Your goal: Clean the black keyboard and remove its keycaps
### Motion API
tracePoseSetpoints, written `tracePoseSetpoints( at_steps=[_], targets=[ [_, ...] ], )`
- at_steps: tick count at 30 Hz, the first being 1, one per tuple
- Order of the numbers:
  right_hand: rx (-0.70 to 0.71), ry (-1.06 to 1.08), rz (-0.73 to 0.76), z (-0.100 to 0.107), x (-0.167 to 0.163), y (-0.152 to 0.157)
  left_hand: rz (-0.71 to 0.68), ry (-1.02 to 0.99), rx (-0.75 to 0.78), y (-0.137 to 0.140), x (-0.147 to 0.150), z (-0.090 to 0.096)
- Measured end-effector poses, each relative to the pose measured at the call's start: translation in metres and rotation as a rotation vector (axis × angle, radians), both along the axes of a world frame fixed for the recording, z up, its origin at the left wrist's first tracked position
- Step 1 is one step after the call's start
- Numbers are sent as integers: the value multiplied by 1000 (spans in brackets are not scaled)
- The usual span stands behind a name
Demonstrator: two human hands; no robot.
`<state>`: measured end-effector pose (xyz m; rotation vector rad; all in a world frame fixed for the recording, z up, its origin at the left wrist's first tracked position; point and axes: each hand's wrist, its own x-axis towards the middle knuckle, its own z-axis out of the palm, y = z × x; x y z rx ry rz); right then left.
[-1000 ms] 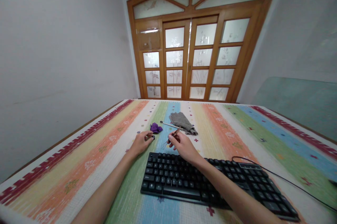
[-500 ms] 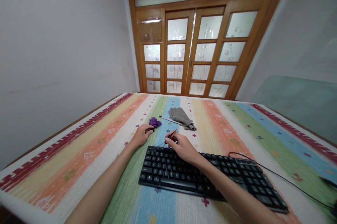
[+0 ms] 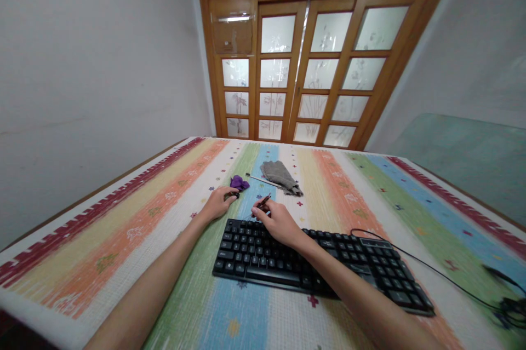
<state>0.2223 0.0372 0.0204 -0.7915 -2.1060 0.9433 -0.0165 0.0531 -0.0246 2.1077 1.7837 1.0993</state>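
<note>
Centrally, a black keyboard (image 3: 271, 276) lies flat on the table, set at a slant so that its right end is nearer the person than its left end. The right forearm passes over it and hides part of the middle keys.

The right hand (image 3: 279, 222) is positioned at the far edge of the keyboard, toward its left end. Thumb and fingers pinch a slim brown tool (image 3: 265, 199), whose upper end points up and away to the right. The lower end is too fine to make out clearly. Contact between this hand and the keys cannot be determined.

The left hand (image 3: 219, 203) is located beyond the left end of the keyboard, clear of it. Thumb and fingertips pinch a small dark piece (image 3: 235, 195), mostly covered by the fingers.

A crumpled purple cloth (image 3: 239, 183) sits just past the left fingertips. To its right lies a thin rod (image 3: 263, 180) with a dark tip; its other end meets a grey cloth (image 3: 281, 176).

A black cable (image 3: 435, 270) leaves the far edge of the keyboard and runs right to a dark coil (image 3: 513, 311). All items rest on a striped tablecloth (image 3: 164, 229). Behind the table are wood-framed doors (image 3: 301, 65) with frosted panes; a pale green panel (image 3: 464, 153) stands at the right.
</note>
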Motion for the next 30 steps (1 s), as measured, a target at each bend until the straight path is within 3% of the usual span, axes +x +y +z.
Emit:
tracePoseSetpoints(
  at_steps=[11, 18, 26, 30],
  targets=[
    [-15, -40, -42, -2, -12, 1, 18, -48, 4, -5, 3, -2],
    [268, -330, 8, 11, -18, -17, 96, -119, 121, -23, 14, 0],
    [392, -577, 17, 24, -32, -21, -68, -248, -49, -43, 33, 9],
    [367, -597, -30, 23, -39, -10, -79, -273, -72, -43, 32, 9]
  ],
)
